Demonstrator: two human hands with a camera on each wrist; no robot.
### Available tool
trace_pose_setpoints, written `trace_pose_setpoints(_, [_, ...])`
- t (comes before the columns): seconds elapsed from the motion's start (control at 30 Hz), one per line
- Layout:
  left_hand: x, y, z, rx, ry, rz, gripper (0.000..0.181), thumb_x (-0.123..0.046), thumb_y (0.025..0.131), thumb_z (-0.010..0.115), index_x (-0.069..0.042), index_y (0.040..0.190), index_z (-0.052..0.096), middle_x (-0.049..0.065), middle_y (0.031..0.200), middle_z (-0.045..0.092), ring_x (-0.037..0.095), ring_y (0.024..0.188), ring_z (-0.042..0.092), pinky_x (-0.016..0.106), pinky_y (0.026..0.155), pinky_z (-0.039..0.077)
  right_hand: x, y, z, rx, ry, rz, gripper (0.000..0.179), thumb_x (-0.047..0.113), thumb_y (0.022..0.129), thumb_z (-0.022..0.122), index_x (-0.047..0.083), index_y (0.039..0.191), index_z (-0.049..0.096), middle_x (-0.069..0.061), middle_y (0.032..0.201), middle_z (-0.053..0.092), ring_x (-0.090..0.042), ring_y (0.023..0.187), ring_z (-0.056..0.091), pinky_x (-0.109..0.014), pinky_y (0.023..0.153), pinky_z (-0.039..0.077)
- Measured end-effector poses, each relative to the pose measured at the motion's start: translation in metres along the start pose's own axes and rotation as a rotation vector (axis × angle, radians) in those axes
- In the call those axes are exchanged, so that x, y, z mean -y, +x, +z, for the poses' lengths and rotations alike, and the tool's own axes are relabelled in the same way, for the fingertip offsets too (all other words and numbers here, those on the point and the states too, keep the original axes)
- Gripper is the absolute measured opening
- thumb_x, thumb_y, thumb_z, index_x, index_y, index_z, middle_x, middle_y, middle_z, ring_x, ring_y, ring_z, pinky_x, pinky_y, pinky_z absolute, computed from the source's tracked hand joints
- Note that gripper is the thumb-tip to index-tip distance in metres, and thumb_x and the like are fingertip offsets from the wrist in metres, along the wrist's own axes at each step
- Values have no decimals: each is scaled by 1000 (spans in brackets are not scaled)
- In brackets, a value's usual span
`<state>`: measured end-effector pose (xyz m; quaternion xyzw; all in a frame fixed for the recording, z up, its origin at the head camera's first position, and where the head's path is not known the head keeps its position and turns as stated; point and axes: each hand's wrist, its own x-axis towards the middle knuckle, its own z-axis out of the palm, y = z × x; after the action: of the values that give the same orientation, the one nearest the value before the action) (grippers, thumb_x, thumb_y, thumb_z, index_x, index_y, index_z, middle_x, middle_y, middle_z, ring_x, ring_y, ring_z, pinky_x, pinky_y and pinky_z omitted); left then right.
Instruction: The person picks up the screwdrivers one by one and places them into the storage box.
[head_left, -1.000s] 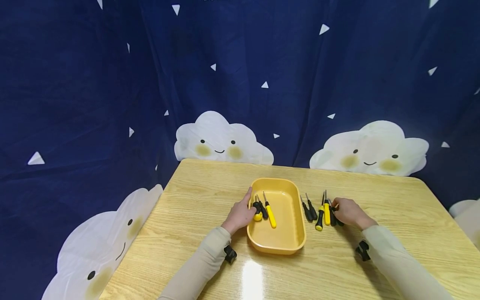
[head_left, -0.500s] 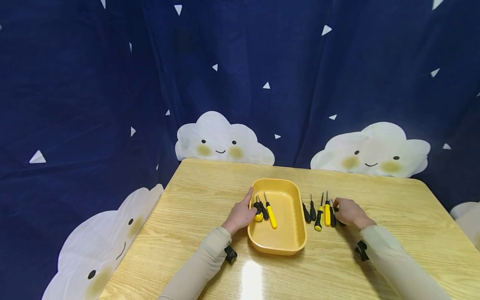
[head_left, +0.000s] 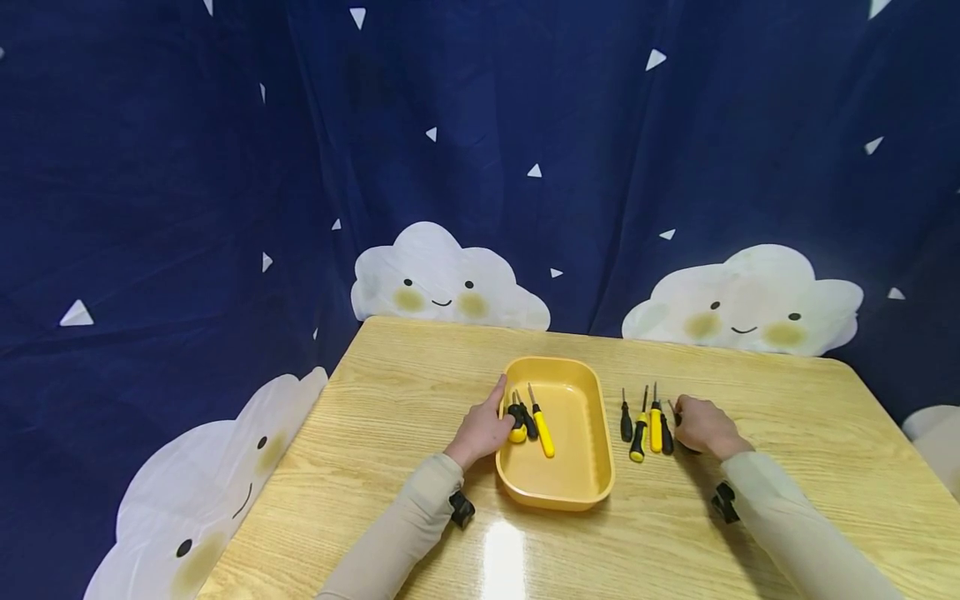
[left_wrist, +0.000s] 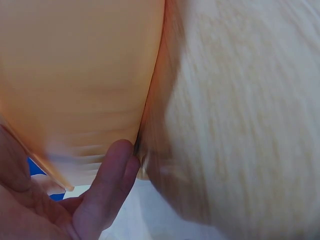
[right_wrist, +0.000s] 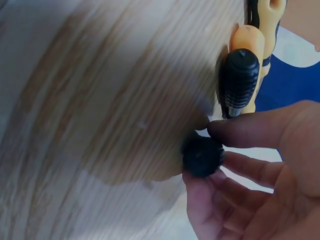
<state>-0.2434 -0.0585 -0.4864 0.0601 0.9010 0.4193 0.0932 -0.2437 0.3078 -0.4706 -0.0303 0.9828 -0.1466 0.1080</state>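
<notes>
My left hand grips the left wall of the yellow tray, thumb over the rim and fingers against the outside. Inside the tray lie a yellow-handled screwdriver, a black one and a short black-and-yellow one. To the tray's right, my right hand pinches a black screwdriver by its handle, seen end-on in the right wrist view. Left of that hand, a black screwdriver, a black-and-yellow one, a yellow one and another black one lie in a row.
A wooden table carries everything. Behind it hangs a dark blue curtain with white triangles and smiling clouds. Black wrist cameras sit below both sleeves.
My right hand has shifted slightly right, apart from the row. The black screwdriver nearest the tray is no longer visible, and the others stand more evenly side by side. My left hand stays put.
</notes>
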Motion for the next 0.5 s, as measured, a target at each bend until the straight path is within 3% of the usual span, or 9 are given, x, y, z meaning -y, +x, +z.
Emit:
trace_pose_setpoints(0.13, [0,0,-1,3,0,7,71,-22,92,49,-32,152,14,13,85,60,14,43,43,27,47,40,1,-1,0,-10,-7,7,36,-2,81,51,-13,115,50,-28,100,58,-24,67,51,-35,54,38])
trace_pose_setpoints(0.33, [-1,-1,0,6,-2,4,70,-22,92,49,-32,153,14,14,89,61,14,43,46,27,47,41,-3,0,1,-19,-7,5,33,-1,80,51,-11,112,51,-26,98,58,-26,71,52,-37,56,40])
trace_pose_setpoints(0.5, [-1,-1,-1,6,0,7,71,-21,92,48,-32,153,13,14,81,60,14,43,45,27,46,41,-4,0,0,-11,31,-19,39,-2,80,49,-15,117,48,-30,105,57,-26,72,52,-37,58,40])
